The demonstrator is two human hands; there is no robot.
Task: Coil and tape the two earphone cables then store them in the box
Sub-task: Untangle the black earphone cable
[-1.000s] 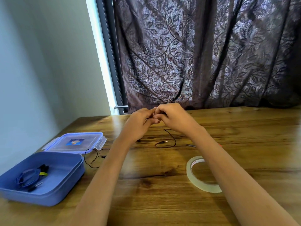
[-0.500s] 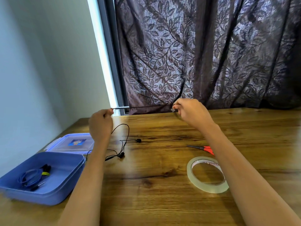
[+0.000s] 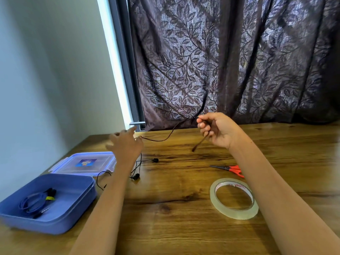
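A black earphone cable (image 3: 165, 139) sags between my two hands above the wooden table (image 3: 184, 227). My right hand (image 3: 219, 130) grips one end with curled fingers, and the plug (image 3: 197, 145) sticks out below it. My left hand (image 3: 127, 144) is blurred, with its fingers spread. The cable meets its right edge and drops to the earbuds (image 3: 136, 176) on the table. A coiled blue earphone cable (image 3: 35, 202) with a yellow band lies in the open blue box (image 3: 73, 214) at the front left.
The box's clear lid (image 3: 86, 162) lies flat behind the box. A roll of clear tape (image 3: 233, 198) and red-handled scissors (image 3: 231, 169) lie under my right forearm. A dark curtain (image 3: 230, 61) hangs along the table's far edge.
The cable was stretched taut between both hands; now it hangs slack. My left hand has spread its fingers and moved right and lower. My right hand has turned, and the plug end now dangles.
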